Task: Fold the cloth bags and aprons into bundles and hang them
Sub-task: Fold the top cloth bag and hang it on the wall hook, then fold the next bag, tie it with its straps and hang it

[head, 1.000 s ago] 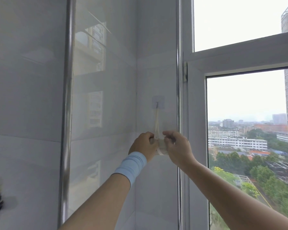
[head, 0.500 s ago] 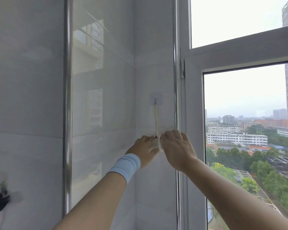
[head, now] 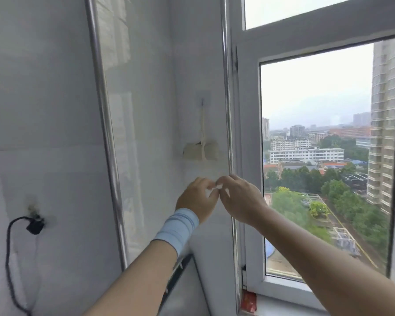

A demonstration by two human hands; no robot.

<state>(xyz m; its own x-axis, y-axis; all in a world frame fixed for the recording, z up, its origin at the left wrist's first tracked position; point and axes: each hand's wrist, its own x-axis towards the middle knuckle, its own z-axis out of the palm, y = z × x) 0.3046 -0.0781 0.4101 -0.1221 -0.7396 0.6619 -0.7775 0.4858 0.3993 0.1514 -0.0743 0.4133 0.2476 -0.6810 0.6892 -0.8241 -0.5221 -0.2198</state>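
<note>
L hand (head: 197, 199) w/ blue wristband (head: 177, 229) and R hand (head: 240, 199), fingertips touching, fingers loosely curled, gripping nothing, sit just below beige cloth bundle (head: 201, 149) hanging by strap (head: 202, 124) from wall hook (head: 203, 99) near window frame (head: 249, 156).

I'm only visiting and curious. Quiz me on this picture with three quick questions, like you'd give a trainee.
1. True or false: the cloth bundle hangs by its strap from the wall hook.
2. Where are the left hand and right hand? A: gripping the bundle. B: below the bundle, apart from it. C: on the hook.
3. Fill in: the black plug sits on the wall to the bundle's ____.

Key: 1 true; 2 B; 3 left.
</note>
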